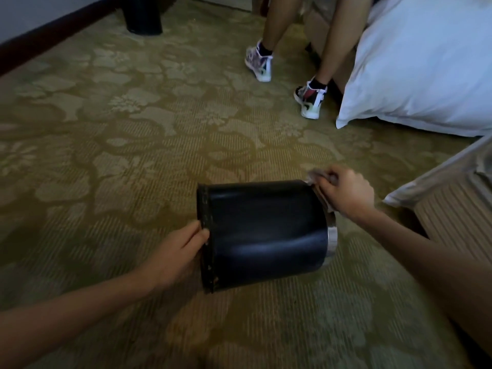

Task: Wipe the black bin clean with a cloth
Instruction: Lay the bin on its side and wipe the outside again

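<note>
The black bin [266, 233] is held on its side above the patterned carpet, its base to the left and its silver-rimmed mouth to the right. My left hand [181, 251] grips the base end, fingers hooked over its edge. My right hand [343, 190] holds a crumpled grey cloth [315, 174] pressed against the upper rim of the bin. Most of the cloth is hidden under my fingers and behind the bin.
A second black bin [143, 16] stands by the wall at the far left. A person's legs and patterned sneakers [259, 63] are at the top centre beside a bed with a white pillow [426, 67]. Striped bed base [458, 217] lies at right.
</note>
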`<action>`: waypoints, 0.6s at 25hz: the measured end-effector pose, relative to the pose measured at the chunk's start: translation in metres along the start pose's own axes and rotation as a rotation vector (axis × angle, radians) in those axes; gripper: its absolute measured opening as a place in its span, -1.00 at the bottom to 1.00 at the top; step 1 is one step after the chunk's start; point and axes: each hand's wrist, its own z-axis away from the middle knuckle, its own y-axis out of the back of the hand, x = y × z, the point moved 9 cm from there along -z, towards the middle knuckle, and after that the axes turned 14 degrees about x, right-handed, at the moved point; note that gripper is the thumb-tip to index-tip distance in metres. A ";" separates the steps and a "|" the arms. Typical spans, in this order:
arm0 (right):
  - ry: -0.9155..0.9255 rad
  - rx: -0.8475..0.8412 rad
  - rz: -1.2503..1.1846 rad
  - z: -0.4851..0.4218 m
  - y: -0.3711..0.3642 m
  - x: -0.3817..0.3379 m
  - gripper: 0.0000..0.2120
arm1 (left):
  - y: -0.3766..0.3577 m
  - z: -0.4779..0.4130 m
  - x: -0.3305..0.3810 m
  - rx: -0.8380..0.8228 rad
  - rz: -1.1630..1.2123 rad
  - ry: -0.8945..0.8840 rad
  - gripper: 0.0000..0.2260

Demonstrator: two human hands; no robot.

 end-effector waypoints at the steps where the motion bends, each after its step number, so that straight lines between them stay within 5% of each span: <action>1: -0.027 0.044 -0.016 0.001 0.003 0.001 -0.78 | 0.004 -0.010 0.001 0.048 0.055 0.044 -0.73; 5: 0.312 0.126 0.088 0.024 0.003 -0.084 -0.81 | 0.006 -0.029 0.004 0.048 0.002 0.032 -0.71; 10: 0.645 -0.002 -0.158 0.099 -0.031 -0.262 -0.83 | -0.001 -0.002 -0.003 0.010 -0.016 -0.061 -0.84; 12: 0.664 -0.019 -0.219 0.092 -0.030 -0.257 -0.85 | -0.003 0.003 -0.004 0.007 0.012 -0.068 -0.86; 15: 0.442 -0.069 -0.059 0.039 -0.034 -0.151 -0.86 | -0.006 0.012 -0.004 -0.027 0.045 -0.072 -0.74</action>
